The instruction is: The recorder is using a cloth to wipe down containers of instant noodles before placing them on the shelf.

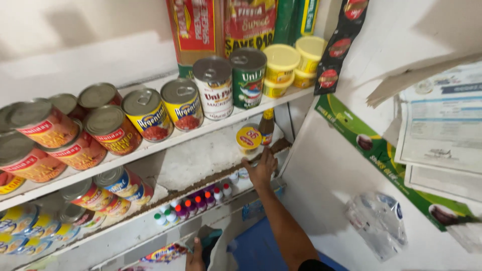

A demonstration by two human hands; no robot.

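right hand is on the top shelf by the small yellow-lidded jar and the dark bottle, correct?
Not quite. In the head view the right hand is on the middle shelf, not the top one. The small yellow-lidded jar and dark bottle are beside it there.

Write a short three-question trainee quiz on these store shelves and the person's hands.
1. True or false: the right hand is on the middle shelf, just below the small yellow-lidded jar.
2. What stands directly right of that jar? A) dark bottle B) red can C) plastic bag
3. Fill in: the left hand grips something ____ at the bottom edge.

Key: 1 true; 2 A; 3 dark (what it is cannot be told).
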